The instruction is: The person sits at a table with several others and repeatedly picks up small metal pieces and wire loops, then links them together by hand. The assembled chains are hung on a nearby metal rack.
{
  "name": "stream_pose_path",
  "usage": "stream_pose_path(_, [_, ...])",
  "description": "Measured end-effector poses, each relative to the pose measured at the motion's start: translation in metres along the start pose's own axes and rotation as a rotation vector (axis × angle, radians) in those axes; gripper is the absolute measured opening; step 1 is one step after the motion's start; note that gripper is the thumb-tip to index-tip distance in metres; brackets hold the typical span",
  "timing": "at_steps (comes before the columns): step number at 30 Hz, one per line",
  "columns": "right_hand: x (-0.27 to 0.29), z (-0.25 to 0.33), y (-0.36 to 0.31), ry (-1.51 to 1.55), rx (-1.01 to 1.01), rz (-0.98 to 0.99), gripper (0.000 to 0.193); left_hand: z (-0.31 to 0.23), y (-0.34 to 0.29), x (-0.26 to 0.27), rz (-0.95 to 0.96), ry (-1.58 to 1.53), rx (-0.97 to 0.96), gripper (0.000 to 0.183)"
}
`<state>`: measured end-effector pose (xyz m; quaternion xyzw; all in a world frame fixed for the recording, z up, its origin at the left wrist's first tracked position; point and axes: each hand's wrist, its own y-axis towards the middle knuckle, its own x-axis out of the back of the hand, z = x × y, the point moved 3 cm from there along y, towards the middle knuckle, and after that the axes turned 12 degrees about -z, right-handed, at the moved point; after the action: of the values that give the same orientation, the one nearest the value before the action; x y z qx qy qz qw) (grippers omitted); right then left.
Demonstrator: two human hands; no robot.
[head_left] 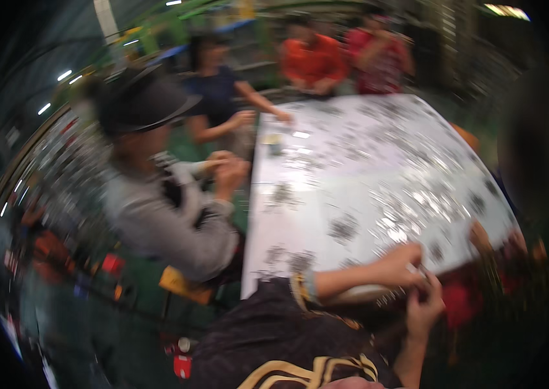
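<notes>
The whole view is smeared by motion. My left hand (399,264) reaches over the near edge of the white table (287,233), its fingers pinched together. Just below and to the right is my right hand (424,303), with thumb and fingers curled up toward the left fingertips. The hands meet around something small and pale that I cannot make out. Beyond them, many small shiny metal pieces (404,207) lie scattered over the tabletop. Darker clusters of small thin pieces (343,228) sit closer to the left side.
On the left, a person in a grey top and dark cap (164,207) holds both hands together at the table edge. Other people (313,61) work along the far side. A co-worker's hand (480,236) is at the right edge. A yellow stool (185,285) stands at left.
</notes>
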<state>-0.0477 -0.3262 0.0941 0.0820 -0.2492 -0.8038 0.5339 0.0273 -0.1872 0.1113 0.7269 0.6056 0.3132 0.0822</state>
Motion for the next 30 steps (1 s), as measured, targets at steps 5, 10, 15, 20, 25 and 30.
stream_pose_path(5, [-0.007, -0.006, -0.005, 0.032, 0.134, -0.133, 0.03, -0.026, -0.009, 0.004, -0.011, 0.035, -0.116, 0.015])
stream_pose_path(10, [-0.014, 0.0, -0.006, 0.189, 0.261, -0.01, 0.029, -0.044, -0.025, 0.036, -0.121, 0.19, -0.219, 0.017])
stream_pose_path(15, [-0.007, -0.032, 0.003, -0.143, 0.623, 0.215, 0.04, -0.094, -0.069, 0.112, -0.231, 0.348, -0.365, 0.024])
stream_pose_path(20, [0.011, -0.027, 0.021, -0.056, 0.337, -0.1, 0.025, -0.133, -0.126, 0.188, -0.14, 0.391, -0.308, 0.019])
stream_pose_path(25, [-0.005, -0.031, 0.038, 0.035, 0.241, -0.282, 0.016, -0.198, -0.214, 0.254, -0.291, 0.541, -0.114, 0.017])
stream_pose_path(30, [0.0, -0.027, 0.052, -0.024, 0.27, -0.369, 0.016, -0.234, -0.262, 0.298, -0.684, 0.735, -0.118, 0.016])
